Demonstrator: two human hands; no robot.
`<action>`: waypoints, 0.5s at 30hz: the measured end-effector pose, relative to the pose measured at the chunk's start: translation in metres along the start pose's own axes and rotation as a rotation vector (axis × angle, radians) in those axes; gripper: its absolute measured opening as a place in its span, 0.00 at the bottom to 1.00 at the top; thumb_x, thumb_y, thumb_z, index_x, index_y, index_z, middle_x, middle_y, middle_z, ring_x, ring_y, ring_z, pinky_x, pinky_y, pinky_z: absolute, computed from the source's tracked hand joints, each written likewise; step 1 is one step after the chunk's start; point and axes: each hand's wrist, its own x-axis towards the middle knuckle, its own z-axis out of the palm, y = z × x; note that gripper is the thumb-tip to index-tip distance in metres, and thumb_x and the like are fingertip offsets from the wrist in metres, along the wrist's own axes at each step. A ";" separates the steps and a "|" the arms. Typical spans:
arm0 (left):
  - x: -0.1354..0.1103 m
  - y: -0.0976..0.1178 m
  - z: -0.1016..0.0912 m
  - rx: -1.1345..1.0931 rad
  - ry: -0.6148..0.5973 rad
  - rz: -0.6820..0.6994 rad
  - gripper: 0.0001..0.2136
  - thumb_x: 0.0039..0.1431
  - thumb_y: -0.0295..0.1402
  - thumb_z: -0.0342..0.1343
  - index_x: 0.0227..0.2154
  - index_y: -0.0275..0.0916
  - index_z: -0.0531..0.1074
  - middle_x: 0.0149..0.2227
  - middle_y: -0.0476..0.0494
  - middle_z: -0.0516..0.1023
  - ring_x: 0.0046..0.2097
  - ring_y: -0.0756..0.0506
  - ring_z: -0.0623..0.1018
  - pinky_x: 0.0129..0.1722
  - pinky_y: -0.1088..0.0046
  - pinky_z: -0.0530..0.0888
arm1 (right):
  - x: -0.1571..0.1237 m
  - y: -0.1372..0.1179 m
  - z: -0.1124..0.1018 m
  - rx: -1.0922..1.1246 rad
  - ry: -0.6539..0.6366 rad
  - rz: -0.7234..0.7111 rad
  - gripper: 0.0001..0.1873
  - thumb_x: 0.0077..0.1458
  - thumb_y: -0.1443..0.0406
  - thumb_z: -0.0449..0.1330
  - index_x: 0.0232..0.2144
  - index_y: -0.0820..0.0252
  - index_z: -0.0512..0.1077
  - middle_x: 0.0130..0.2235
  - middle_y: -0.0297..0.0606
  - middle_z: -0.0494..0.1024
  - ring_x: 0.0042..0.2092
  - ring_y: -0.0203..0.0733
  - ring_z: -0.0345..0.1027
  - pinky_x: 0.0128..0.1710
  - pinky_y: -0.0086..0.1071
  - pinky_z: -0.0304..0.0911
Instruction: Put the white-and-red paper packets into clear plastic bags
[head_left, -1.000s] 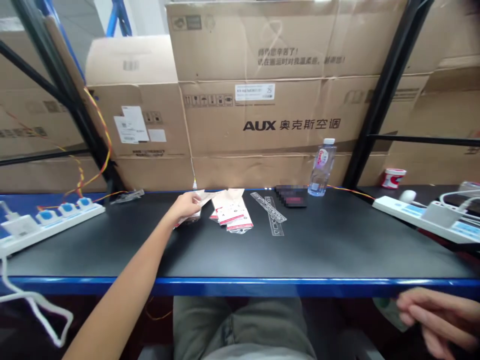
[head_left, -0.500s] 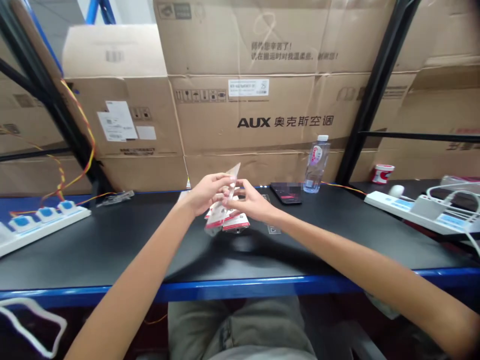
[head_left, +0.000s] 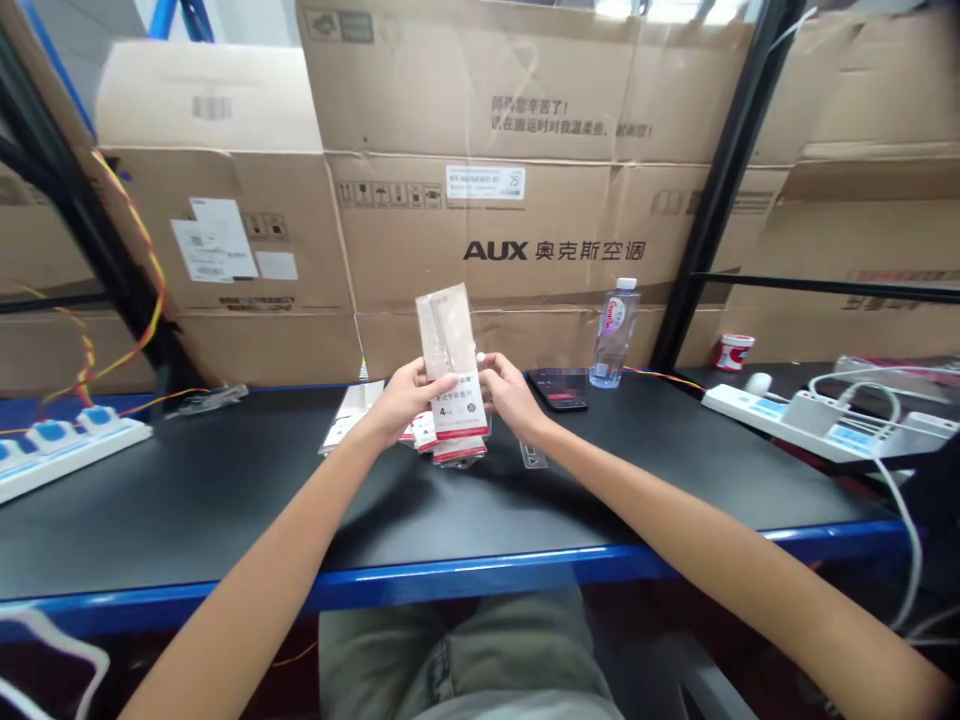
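Both my hands hold one clear plastic packet (head_left: 448, 345) with a red-and-white label upright above the black tabletop (head_left: 225, 500). My left hand (head_left: 405, 400) pinches its left edge and my right hand (head_left: 510, 395) grips its right edge. Under the hands lies a small pile of similar packets (head_left: 450, 447), and a further packet (head_left: 346, 415) rests flat just to the left. A clear ruler (head_left: 532, 457) pokes out from under my right wrist.
A dark phone (head_left: 559, 388) and a water bottle (head_left: 615, 333) stand behind my right hand. White power strips lie at far left (head_left: 60, 450) and far right (head_left: 817, 425). A red-and-white cup (head_left: 731, 352) sits by the black post. Cardboard boxes (head_left: 525, 230) wall the back.
My left hand lifted a packet off the pile. My right hand came up from below the table edge and took its other side. The packet now stands upright, held higher.
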 end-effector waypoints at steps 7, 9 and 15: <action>-0.004 0.003 -0.003 -0.076 0.011 -0.023 0.23 0.54 0.42 0.64 0.49 0.36 0.70 0.47 0.35 0.79 0.44 0.38 0.80 0.40 0.62 0.78 | -0.001 -0.004 -0.003 -0.114 0.019 -0.193 0.23 0.55 0.54 0.58 0.50 0.51 0.57 0.37 0.32 0.71 0.30 0.36 0.70 0.26 0.30 0.70; -0.005 0.003 -0.003 -0.124 -0.015 -0.045 0.23 0.56 0.42 0.63 0.51 0.37 0.69 0.48 0.36 0.79 0.45 0.38 0.80 0.41 0.60 0.78 | -0.001 -0.003 -0.004 -0.159 0.046 -0.202 0.25 0.55 0.55 0.58 0.52 0.51 0.56 0.40 0.34 0.72 0.30 0.36 0.71 0.26 0.31 0.71; -0.007 0.004 -0.004 -0.210 -0.062 -0.062 0.22 0.57 0.42 0.61 0.53 0.45 0.68 0.50 0.40 0.78 0.48 0.37 0.79 0.46 0.56 0.77 | -0.002 -0.005 -0.006 -0.234 0.119 -0.284 0.28 0.54 0.58 0.60 0.55 0.51 0.55 0.54 0.42 0.65 0.37 0.37 0.72 0.31 0.31 0.71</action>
